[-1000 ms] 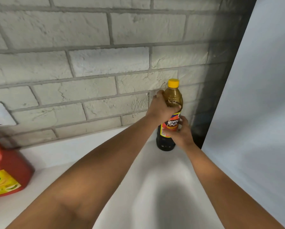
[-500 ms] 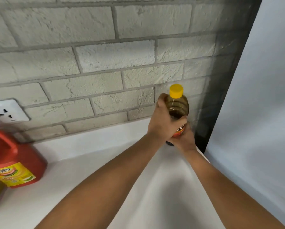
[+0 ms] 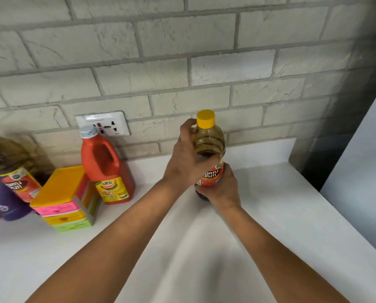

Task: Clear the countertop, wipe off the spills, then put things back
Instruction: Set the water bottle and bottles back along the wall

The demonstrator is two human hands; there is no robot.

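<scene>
Now, bottle [image 3: 211, 149]: clear plastic, yellow cap, dark liquid, red label.
Left hand [image 3: 186, 162]: wrapped round shoulder.
Right hand [image 3: 223, 189]: gripping base.
Countertop [image 3: 281, 215]: smooth white.

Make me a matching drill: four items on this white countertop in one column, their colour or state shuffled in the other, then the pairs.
1. Yellow-capped dark sauce bottle
2. Red handled ketchup jug
3. Stacked rectangular boxes
4. White wall socket

A. white cap
B. yellow lid on top
C. gripped by both hands
D. set in the brick wall

Pairs: 1-C, 2-A, 3-B, 4-D
</scene>
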